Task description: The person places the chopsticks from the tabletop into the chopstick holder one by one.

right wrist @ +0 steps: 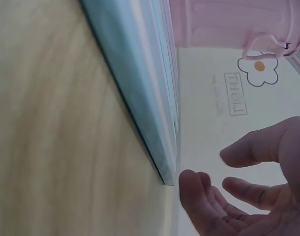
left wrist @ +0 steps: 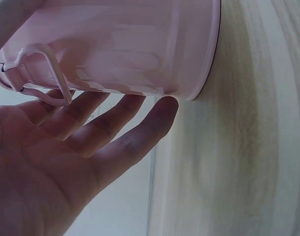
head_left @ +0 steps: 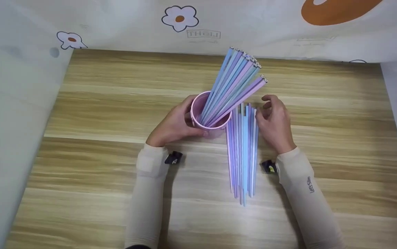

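A pink bucket (head_left: pixel 216 133) with a small side handle stands on the table. My left hand (head_left: pixel 173 123) holds it from the left, thumb on the near side and fingers round the far side. In the left wrist view the fingers (left wrist: pixel 133 142) lie along the bucket wall (left wrist: pixel 125 44). Slim pastel pencil-like sticks (head_left: pixel 234 86) with silvery ends lean out of the bucket to the upper right. More such sticks (head_left: pixel 244 155) lie side by side on the table. Beside their far ends is my right hand (head_left: pixel 275 121), fingers loosely bent and holding nothing.
The wood-grain table (head_left: pixel 98 173) meets a pale flower-patterned sheet (head_left: pixel 122 24) at its back edge. Small black devices, one near the left wrist (head_left: pixel 173 157) and one near the right wrist (head_left: pixel 269 166), stick out from the sleeves.
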Motion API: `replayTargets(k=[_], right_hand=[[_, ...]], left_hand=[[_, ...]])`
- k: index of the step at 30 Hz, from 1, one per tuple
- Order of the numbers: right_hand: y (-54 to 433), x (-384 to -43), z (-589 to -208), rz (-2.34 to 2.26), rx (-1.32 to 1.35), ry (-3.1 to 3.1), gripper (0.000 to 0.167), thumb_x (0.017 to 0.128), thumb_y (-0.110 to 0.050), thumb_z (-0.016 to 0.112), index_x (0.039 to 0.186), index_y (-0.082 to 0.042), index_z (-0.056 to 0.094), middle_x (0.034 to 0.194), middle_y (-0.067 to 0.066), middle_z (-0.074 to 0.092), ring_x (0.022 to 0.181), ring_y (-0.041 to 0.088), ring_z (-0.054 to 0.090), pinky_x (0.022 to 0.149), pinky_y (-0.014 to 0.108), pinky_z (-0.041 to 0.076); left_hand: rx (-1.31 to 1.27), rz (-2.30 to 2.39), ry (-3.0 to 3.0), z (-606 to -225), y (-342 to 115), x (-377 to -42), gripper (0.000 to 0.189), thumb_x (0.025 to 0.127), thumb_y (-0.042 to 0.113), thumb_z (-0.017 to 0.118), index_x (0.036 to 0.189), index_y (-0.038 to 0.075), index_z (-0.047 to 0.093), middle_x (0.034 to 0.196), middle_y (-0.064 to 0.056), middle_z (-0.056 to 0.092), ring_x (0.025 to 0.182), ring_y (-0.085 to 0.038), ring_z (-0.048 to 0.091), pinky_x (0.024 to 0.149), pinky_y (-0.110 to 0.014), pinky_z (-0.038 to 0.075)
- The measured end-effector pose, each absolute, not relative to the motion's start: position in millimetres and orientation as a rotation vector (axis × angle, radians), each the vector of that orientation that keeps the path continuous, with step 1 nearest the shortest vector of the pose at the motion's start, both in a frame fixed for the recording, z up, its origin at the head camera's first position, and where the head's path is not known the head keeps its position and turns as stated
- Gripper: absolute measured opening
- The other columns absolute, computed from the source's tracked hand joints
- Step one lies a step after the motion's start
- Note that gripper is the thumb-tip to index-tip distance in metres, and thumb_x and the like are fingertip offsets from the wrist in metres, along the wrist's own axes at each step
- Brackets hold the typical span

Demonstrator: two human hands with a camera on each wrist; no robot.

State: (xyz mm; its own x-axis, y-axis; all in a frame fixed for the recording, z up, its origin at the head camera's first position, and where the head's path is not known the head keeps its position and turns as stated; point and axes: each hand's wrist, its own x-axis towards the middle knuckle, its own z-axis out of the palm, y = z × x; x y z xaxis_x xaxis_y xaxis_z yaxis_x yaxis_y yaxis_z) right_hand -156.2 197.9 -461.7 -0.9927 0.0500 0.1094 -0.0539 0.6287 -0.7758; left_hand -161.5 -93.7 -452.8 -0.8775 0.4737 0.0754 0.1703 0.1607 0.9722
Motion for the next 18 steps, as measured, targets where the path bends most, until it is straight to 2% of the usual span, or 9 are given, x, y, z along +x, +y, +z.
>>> replayTargets(k=[10, 18], right_hand=[[199.9, -158.0, -466.4, 1.271, 0.030, -2.878, 0.042, 0.087, 0.003, 0.058, 0.128, 0.005, 0.054, 0.105, 0.020, 0.062, 0.087, 0.030, 0.060, 0.074, 0.041, 0.052], [199.1, -157.4, -466.6, 1.239, 0.003, -2.933, 0.046, 0.085, 0.006, 0.056, 0.131, 0.005, 0.053, 0.111, 0.023, 0.060, 0.096, 0.033, 0.058, 0.082, 0.046, 0.052]], left_hand=[[0.630, 1.774, 2.181, -451.9, -94.6, -160.8, 0.096, 0.065, 0.001, 0.091, 0.147, 0.013, 0.043, 0.141, -0.003, 0.052, 0.131, -0.016, 0.050, 0.110, -0.030, 0.043], [0.628, 1.783, 2.171, -452.2, -94.5, -160.6, 0.096, 0.064, -0.001, 0.091, 0.147, 0.013, 0.043, 0.141, -0.002, 0.052, 0.131, -0.015, 0.050, 0.110, -0.030, 0.042]])
